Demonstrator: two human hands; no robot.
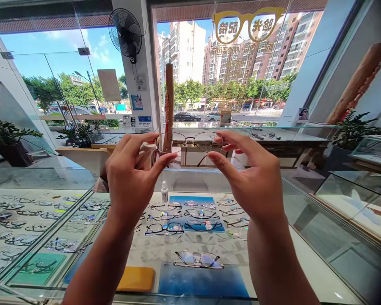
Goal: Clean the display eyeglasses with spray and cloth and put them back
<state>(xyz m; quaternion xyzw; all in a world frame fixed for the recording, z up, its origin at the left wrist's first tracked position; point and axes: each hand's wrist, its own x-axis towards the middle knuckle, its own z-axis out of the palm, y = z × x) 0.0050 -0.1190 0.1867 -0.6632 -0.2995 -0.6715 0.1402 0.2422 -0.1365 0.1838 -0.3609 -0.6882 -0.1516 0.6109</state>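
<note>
A pair of thin metal-framed eyeglasses [190, 140] is held up level at the centre of view, lenses upright above the glass counter. My left hand [128, 173] is closed on its left end, thumb below and index finger above. A pale cloth [147, 153] is tucked in the same hand's fingers. Gripping the right end between thumb and index finger is my right hand [255, 178]. Below the hands, another pair of glasses [198, 259] rests on the counter near a blue mat [203, 283].
The glass display counter [300, 262] spans the foreground, with rows of eyeglasses [165, 228] beneath. A small white spray bottle [164, 192] stands beyond them. At the near edge lies a yellow case [136, 278]. A chair [82, 156] is behind the counter; a wall fan [125, 34] hangs at upper left.
</note>
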